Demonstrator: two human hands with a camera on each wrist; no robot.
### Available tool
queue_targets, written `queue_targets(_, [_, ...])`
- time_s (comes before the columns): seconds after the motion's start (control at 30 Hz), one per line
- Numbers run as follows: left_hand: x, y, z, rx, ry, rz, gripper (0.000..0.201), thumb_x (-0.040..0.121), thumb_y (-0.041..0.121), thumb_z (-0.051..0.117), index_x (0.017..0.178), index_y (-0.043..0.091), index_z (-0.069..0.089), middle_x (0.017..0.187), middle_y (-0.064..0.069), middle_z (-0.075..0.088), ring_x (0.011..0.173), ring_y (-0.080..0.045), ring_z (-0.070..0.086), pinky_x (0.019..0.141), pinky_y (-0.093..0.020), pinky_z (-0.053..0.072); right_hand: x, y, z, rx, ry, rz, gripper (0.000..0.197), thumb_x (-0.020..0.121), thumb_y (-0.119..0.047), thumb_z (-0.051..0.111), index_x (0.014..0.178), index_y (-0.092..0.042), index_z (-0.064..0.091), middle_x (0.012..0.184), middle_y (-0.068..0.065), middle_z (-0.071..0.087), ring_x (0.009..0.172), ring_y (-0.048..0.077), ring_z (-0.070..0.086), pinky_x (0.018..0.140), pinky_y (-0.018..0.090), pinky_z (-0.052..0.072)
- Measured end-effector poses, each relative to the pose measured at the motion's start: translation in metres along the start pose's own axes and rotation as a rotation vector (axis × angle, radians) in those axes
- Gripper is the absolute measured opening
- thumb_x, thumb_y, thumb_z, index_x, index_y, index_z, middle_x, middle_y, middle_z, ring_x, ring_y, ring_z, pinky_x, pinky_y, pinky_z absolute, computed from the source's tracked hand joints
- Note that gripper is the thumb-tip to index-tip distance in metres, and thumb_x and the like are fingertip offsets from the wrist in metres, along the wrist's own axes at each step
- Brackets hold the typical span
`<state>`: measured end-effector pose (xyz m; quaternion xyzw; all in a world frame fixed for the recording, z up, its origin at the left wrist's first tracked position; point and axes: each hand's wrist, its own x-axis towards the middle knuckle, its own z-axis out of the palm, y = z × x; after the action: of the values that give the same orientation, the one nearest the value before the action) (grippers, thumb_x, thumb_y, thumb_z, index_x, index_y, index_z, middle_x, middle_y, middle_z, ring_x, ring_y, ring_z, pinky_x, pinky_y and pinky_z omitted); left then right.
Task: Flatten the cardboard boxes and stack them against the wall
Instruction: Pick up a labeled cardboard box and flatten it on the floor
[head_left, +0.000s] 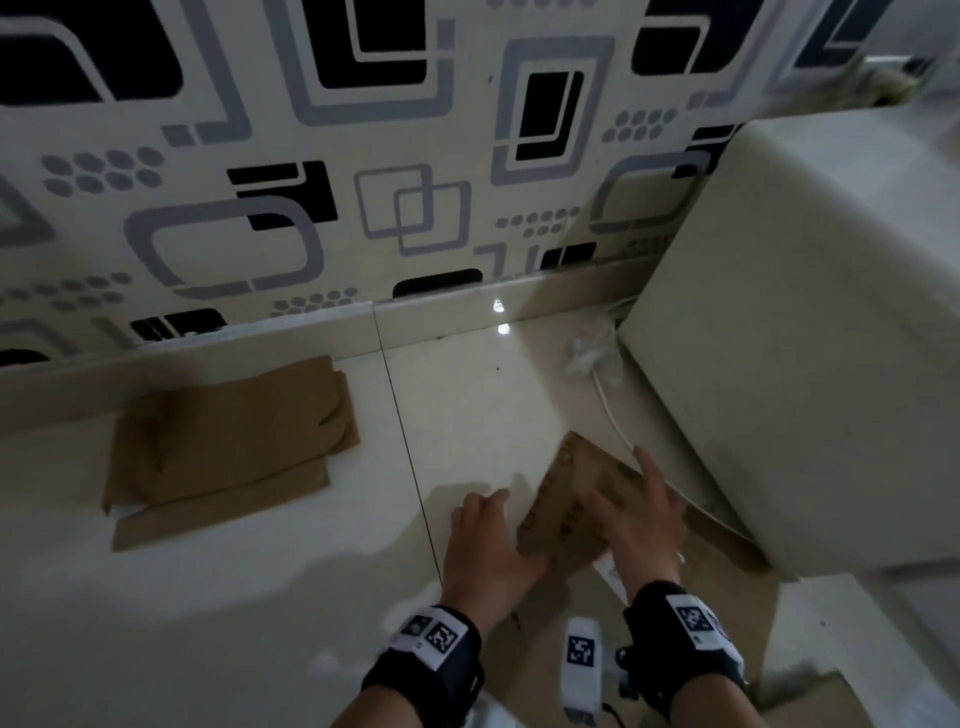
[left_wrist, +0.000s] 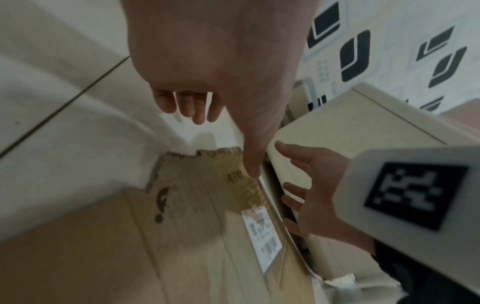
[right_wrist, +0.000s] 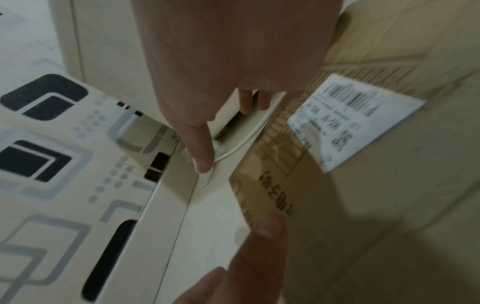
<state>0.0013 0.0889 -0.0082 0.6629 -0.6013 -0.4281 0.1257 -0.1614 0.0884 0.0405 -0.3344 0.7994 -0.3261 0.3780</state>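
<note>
**Both hands at the box by the cabinet**

The brown printed cardboard box (head_left: 571, 499) with a white label lies on the pale tiled floor (head_left: 260, 597), beside the cream cabinet (head_left: 805, 338). The left hand (head_left: 488, 545) and the right hand (head_left: 639, 519) rest on it with spread, relaxed fingers, gripping nothing. Flattened plain brown cardboard (head_left: 228, 447) lies by the patterned wall (head_left: 311, 208).

Brown cardboard (head_left: 228, 447), black-grey patterned wall (head_left: 311, 156), cream floor (head_left: 260, 597)

— How do we hold our hands?
— Both forearms reach forward and down, black bands on the wrists. Our left hand (head_left: 488, 545) has its fingers loosely spread and relaxed.
— And the other?
— Our right hand (head_left: 641, 519) lies palm down just beside it, fingers splayed and straight.
</note>
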Motion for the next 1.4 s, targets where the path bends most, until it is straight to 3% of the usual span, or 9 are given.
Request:
queue_targets(0.2, [-0.007, 0.003, 0.018, 0.158, -0.102, 0.011, 0.078, 0.069, 0.056, 0.072, 0.136, 0.025, 0.049, 0.128, 0.001, 0.047, 0.125, -0.024, 0.041, 0.097, -0.037, 0.046, 0.012, 0.045, -0.020, -0.128, 0.086, 0.152, 0.097, 0.068, -0.046, 0.086, 0.145, -0.062, 0.029, 0.164, 0.008, 0.021, 0.148, 0.042, 0.031, 0.115, 0.071, 0.028])
queue_targets(0.4, [-0.005, 0.008, 0.029, 0.206, -0.004, 0.022, 0.060, 0.079, 0.035, 0.074, 0.131, 0.021, 0.048, 0.126, 0.000, 0.049, 0.121, -0.024, 0.047, 0.093, -0.036, 0.049, 0.013, 0.083, -0.045, -0.174, 0.200, 0.364, 0.113, 0.066, -0.040, 0.091, 0.156, -0.038, 0.022, 0.164, 0.013, 0.026, 0.150, 0.042, 0.028, 0.118, 0.068, 0.026])
queue_targets(0.5, [-0.001, 0.006, 0.033, 0.217, 0.036, 0.014, 0.068, 0.081, 0.027, 0.071, 0.143, 0.019, 0.044, 0.130, -0.002, 0.052, 0.123, -0.025, 0.048, 0.099, -0.036, 0.047, 0.016, 0.088, -0.057, -0.184, 0.287, 0.482, 0.121, 0.068, -0.042, 0.090, 0.160, -0.021, 0.015, 0.165, 0.015, 0.020, 0.150, 0.043, 0.022, 0.120, 0.064, 0.024])
queue_targets(0.67, [0.007, 0.008, 0.031, 0.268, 0.034, -0.017, 0.070, 0.084, 0.025, 0.068, 0.148, 0.017, 0.042, 0.134, -0.004, 0.056, 0.125, -0.027, 0.052, 0.103, -0.040, 0.045, 0.019, 0.081, -0.073, -0.098, 0.332, 0.592, 0.110, 0.073, -0.039, 0.087, 0.157, -0.011, 0.021, 0.159, 0.023, 0.029, 0.146, 0.044, 0.028, 0.119, 0.055, 0.029])
queue_targets(0.9, [0.014, -0.006, 0.005, 0.157, 0.054, -0.108, 0.061, 0.078, 0.019, 0.068, 0.137, 0.022, 0.053, 0.123, -0.003, 0.052, 0.118, -0.026, 0.049, 0.100, -0.039, 0.045, 0.020, 0.084, -0.065, 0.028, 0.337, 0.548, 0.079, 0.086, -0.016, 0.073, 0.155, -0.004, 0.034, 0.153, 0.026, 0.044, 0.140, 0.046, 0.042, 0.114, 0.054, 0.039])
queue_targets(1.03, [0.020, -0.020, -0.018, -0.133, 0.055, -0.140, 0.058, 0.078, 0.010, 0.068, 0.131, 0.026, 0.052, 0.118, 0.000, 0.046, 0.098, -0.018, 0.059, 0.084, -0.038, 0.060, 0.016, 0.074, -0.053, 0.156, 0.272, 0.461, 0.036, 0.087, -0.007, 0.065, 0.122, -0.003, 0.071, 0.109, 0.023, 0.072, 0.101, 0.042, 0.069, 0.100, 0.055, 0.055])
queue_targets(1.17, [0.027, -0.035, -0.045, -0.361, 0.072, -0.104, 0.069, 0.069, 0.015, 0.079, 0.129, 0.038, 0.054, 0.127, 0.000, 0.056, 0.105, -0.016, 0.067, 0.075, -0.028, 0.063, 0.015, 0.051, -0.038, 0.276, 0.227, 0.324, 0.057, 0.090, -0.005, 0.068, 0.144, -0.020, 0.059, 0.122, 0.011, 0.067, 0.103, 0.031, 0.064, 0.101, 0.048, 0.054])
queue_targets(1.27, [0.029, -0.044, -0.067, -0.495, 0.143, -0.102, 0.067, 0.076, 0.005, 0.083, 0.132, 0.030, 0.055, 0.125, 0.002, 0.051, 0.108, -0.007, 0.058, 0.070, -0.010, 0.050, 0.009, 0.028, -0.025, 0.370, 0.108, 0.206, 0.070, 0.092, -0.010, 0.069, 0.154, -0.032, 0.044, 0.129, 0.002, 0.064, 0.109, 0.027, 0.064, 0.098, 0.041, 0.053])
queue_targets(1.4, [0.022, -0.058, -0.103, -0.659, 0.261, -0.105, 0.065, 0.077, 0.001, 0.083, 0.129, 0.027, 0.055, 0.118, 0.009, 0.060, 0.110, -0.011, 0.062, 0.086, -0.026, 0.055, 0.008, 0.004, -0.004, 0.462, -0.023, 0.177, 0.051, 0.096, -0.006, 0.060, 0.144, -0.020, 0.049, 0.105, 0.008, 0.065, 0.084, 0.020, 0.063, 0.066, 0.032, 0.049])
